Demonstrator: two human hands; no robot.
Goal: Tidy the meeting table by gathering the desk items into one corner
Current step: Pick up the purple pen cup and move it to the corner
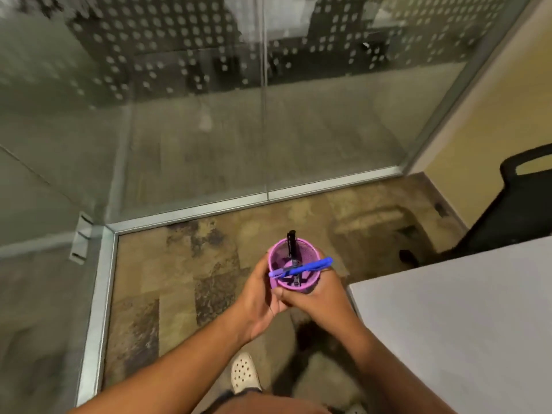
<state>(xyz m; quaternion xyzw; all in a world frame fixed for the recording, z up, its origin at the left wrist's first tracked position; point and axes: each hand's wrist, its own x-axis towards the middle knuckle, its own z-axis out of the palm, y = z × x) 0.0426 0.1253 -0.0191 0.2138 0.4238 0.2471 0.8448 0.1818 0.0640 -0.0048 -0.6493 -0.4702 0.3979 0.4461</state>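
Observation:
A purple mesh pen cup point(310, 286) is held up over the floor, left of the white meeting table point(466, 324). My left hand point(260, 294) grips its left side and my right hand point(322, 297) wraps round its right side and bottom. A black marker point(291, 243) stands upright in the cup. A blue pen point(301, 267) lies slanted across the cup's rim. The lower part of the cup is hidden by my fingers.
A glass partition point(209, 130) with a metal floor rail stands ahead and to the left. A black office chair point(513, 210) stands at the right by the yellow wall. Patterned carpet lies below, and my white perforated shoe point(245, 375) shows on it.

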